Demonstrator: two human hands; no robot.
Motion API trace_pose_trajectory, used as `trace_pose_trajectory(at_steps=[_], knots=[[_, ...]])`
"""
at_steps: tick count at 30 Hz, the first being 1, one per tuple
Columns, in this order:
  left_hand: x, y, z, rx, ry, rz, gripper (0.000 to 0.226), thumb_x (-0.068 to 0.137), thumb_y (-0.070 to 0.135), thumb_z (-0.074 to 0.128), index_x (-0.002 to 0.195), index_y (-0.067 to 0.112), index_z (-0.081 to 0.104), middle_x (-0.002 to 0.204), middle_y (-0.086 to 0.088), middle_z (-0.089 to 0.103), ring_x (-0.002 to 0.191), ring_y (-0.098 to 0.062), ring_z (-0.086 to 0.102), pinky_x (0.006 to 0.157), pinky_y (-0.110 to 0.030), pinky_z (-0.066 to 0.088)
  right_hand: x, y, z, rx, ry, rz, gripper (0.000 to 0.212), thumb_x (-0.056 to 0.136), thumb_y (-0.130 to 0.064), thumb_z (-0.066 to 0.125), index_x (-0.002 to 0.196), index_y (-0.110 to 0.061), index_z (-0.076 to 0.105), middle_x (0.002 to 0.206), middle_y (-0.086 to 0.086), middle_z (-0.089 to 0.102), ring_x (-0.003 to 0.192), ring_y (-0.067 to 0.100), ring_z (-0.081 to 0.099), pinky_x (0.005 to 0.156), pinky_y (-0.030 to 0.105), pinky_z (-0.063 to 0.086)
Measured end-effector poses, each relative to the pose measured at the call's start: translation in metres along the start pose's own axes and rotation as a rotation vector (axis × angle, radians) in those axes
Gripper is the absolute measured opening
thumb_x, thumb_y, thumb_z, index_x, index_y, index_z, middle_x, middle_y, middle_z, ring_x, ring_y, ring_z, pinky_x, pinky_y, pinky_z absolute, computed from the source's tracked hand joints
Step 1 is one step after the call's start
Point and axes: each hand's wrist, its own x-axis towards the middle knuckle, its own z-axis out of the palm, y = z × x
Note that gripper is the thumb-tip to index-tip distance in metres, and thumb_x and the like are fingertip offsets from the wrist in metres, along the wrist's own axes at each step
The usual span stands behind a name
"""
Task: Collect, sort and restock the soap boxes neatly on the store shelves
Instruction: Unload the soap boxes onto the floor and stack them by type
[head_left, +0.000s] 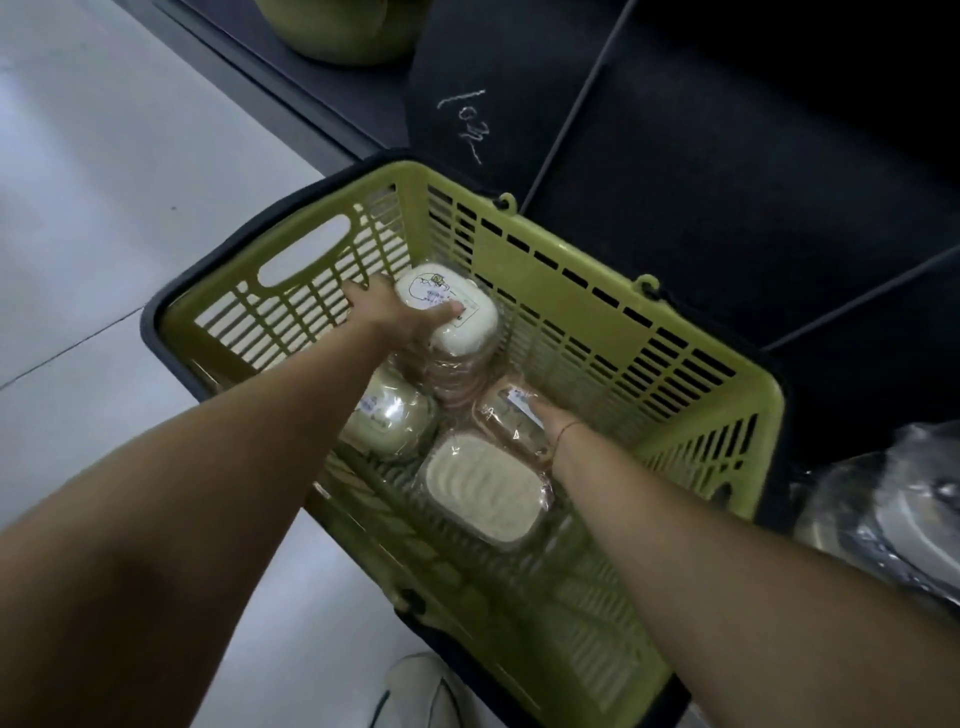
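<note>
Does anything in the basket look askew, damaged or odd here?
Nothing looks damaged or spilled. The wrapped soap boxes in the green basket lie loose at mixed angles, and the cream box shows a ribbed face with no label, unlike the white box the left hand grips.

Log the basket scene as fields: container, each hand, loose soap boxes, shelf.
container: green slotted plastic basket on the pale floor, beside the dark shelf
left hand: grips the white wrapped soap box, which sits on top of a stack of wrapped boxes
right hand: on the pink wrapped soap box; grip unclear
loose in basket: pale green wrapped soap box, cream wrapped soap box
</note>
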Motion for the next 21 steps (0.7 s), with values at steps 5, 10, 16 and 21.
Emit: trace_pose_trajectory(at_steps=[5,10,16,21], knots=[[-0.003,0.000,-0.006,-0.085,-0.125,-0.024,0.120,0.052,0.061,0.085,0.146,0.011,0.028,0.145,-0.014,0.039,0.132,-0.033,0.041,0.111,-0.049,0.036,0.002,0.000,-0.008,0.079,-0.009,0.044,0.029,0.095,-0.040,0.058,0.087,-0.011,0.059,0.053,0.009,0.066,0.075,0.027,0.057,0.069,0.038,0.047],[-0.011,0.012,-0.014,-0.225,-0.160,-0.091,0.092,0.067,0.044,0.085,0.136,-0.002,0.046,0.141,-0.019,0.050,0.129,-0.035,0.048,0.101,-0.041,0.041,-0.006,-0.005,-0.005,0.112,-0.050,-0.061,0.015,0.094,-0.027,0.063,0.083,-0.018,0.059,0.061,0.006,0.066,0.052,0.023,0.063,0.067,0.037,0.051],[-0.043,0.038,-0.036,-0.304,-0.106,-0.028,0.070,0.069,0.035,0.086,0.120,-0.003,0.057,0.106,-0.019,0.066,0.082,-0.022,0.064,0.068,-0.030,0.050,-0.057,-0.013,-0.002,0.133,0.131,-0.189,0.050,0.065,-0.017,0.084,0.106,-0.011,0.055,0.088,0.007,0.065,0.085,0.025,0.067,0.079,0.038,0.057],[-0.104,0.060,-0.066,-0.629,-0.169,0.058,0.058,0.080,0.038,0.077,0.118,-0.003,0.061,0.105,-0.016,0.068,0.084,-0.024,0.065,0.069,-0.029,0.059,-0.183,0.002,-0.055,0.195,0.255,-0.518,0.059,0.074,-0.020,0.081,0.122,-0.018,0.048,0.111,-0.001,0.062,0.092,0.015,0.064,0.072,0.026,0.051]])
